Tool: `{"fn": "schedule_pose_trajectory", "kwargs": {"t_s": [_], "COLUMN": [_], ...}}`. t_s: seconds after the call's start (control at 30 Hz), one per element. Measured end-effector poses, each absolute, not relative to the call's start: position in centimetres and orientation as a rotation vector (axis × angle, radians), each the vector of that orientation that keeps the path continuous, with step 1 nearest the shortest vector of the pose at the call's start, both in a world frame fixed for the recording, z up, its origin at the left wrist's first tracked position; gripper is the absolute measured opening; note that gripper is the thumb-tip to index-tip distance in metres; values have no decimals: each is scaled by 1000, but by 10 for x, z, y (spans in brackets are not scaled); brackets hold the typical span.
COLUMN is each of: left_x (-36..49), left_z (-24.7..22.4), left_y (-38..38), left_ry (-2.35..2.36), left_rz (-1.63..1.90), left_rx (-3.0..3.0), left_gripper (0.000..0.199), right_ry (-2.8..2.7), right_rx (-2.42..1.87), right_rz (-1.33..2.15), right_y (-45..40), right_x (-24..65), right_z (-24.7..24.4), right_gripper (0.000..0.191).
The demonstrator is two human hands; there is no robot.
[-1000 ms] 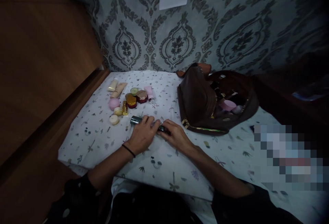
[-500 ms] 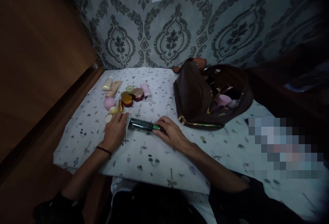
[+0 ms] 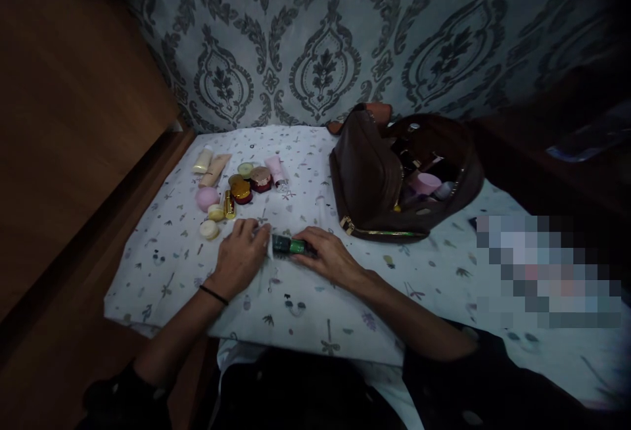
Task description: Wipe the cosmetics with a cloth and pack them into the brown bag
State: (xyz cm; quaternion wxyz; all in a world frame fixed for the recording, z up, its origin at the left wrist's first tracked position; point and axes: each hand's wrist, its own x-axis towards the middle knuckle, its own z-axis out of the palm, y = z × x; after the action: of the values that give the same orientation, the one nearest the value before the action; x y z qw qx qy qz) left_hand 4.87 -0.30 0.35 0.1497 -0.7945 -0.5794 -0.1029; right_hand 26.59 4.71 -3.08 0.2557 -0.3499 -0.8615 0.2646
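Note:
In the middle of the bed-like surface, a dark green bottle (image 3: 282, 244) with a bright green band lies level between my hands. My right hand (image 3: 328, 252) is closed round its right end, thumb below and fingers above. My left hand (image 3: 241, 250) is closed over the left end, where a pale, see-through edge shows at the fingertips. What is under those fingers is hidden. Just beyond my left hand are a small cream-coloured round pot (image 3: 209, 230), a yellowish round pot (image 3: 215, 212) and a gold lipstick-like tube (image 3: 229, 205).
Farther back lie a pink ball-like sponge (image 3: 207, 199), a gold-lidded jar (image 3: 241, 191), a rose-lidded jar (image 3: 261, 179) and several squeeze tubes (image 3: 277, 173). An unzipped brown bag (image 3: 367, 180) with cosmetics inside stands on the right. A wooden cabinet (image 3: 83, 121) borders the left; patterned wall behind.
My left hand has moved right, from beside the bottle onto its left end, covering much of it. The cream pot it partly hid is now in sight. My right hand stays on the bottle.

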Motion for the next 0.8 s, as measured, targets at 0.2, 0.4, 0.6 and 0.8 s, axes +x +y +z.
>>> {"fn": "schedule_pose_trajectory", "kwargs": {"t_s": [0.2, 0.4, 0.6, 0.8], "left_x": [12, 7, 13, 71], "left_z": [-4, -17, -2, 10], "left_y": [-7, 2, 17, 11], "left_ry": [-1964, -2067, -2031, -1685], "left_rz": [-619, -1134, -934, -393], "left_rx": [-2272, -2318, -2296, -2408], "left_gripper": [30, 28, 34, 42], "right_ry": [-2419, -2371, -2169, -2142], "right_rx": [-937, -870, -870, -882], "right_rz": [651, 744, 687, 702], "right_y": [45, 47, 54, 53], "right_x": [268, 267, 263, 262], "right_z": [-28, -20, -28, -38], "right_gripper": [29, 20, 23, 15]}}
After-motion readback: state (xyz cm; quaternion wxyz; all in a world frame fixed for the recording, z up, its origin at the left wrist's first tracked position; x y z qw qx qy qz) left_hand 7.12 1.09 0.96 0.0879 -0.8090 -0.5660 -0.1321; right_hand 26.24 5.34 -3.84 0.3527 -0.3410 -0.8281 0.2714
